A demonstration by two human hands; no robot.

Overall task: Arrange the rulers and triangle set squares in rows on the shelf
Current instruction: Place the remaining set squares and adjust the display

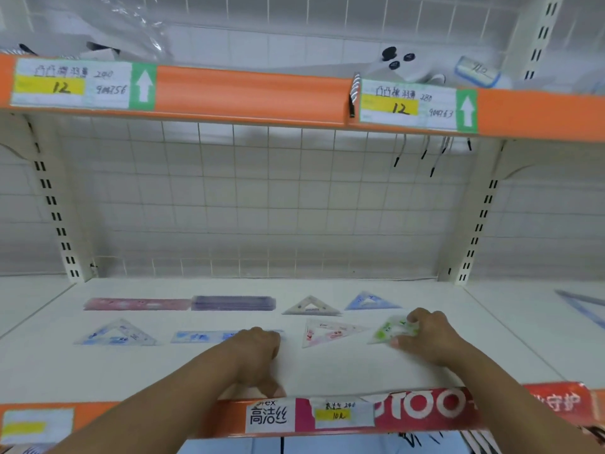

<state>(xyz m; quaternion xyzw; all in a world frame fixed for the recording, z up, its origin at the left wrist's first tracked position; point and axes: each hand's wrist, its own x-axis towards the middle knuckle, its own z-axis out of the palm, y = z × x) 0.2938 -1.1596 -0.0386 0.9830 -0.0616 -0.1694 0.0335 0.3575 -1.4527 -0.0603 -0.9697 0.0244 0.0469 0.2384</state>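
Note:
On the white shelf (327,371) lie two rows. The back row holds a pink ruler (136,304), a purple ruler (233,303), a clear set square (311,307) and a blue set square (371,302). In the front row are a blue-printed set square (116,334), a blue ruler (199,336), a red-printed set square (330,332) and a green set square (393,329). My right hand (429,337) pinches the green set square at its right end. My left hand (258,352) rests on the shelf with curled fingers, covering the blue ruler's right end.
An orange shelf edge (248,93) with price labels hangs overhead. A wire grid backs the shelf. The front rail (419,411) carries labels and a red banner. A long blue ruler-like item (582,306) lies on the neighbouring shelf at right.

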